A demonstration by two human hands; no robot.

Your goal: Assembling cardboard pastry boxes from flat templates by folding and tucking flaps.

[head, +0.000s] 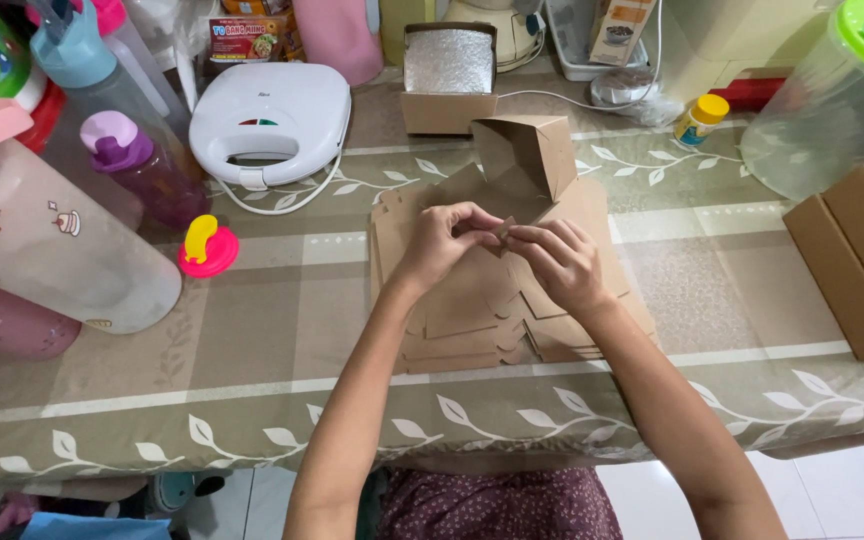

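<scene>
Both your hands meet at the centre of the frame: your left hand (442,240) and right hand (557,262) each have their fingertips pressed together on a small corner tab of a half-folded brown cardboard box (524,160), which rises just above your knuckles. The tab is thin, so I judge that squeezing or twisting it too hard could crease or tear it, and the raised walls could flop back open if either pinch slips. Directly beneath your hands lies a stack of flat box blanks (472,320) on the leaf-patterned tablecloth (252,340); dragging your wrists across it could fan the sheets out of line. Further out, a pink and yellow toy (207,248) sits left of centre and a white sandwich maker (272,115) in the upper left, its cord looping close to the blanks, where a stray elbow might catch it.
</scene>
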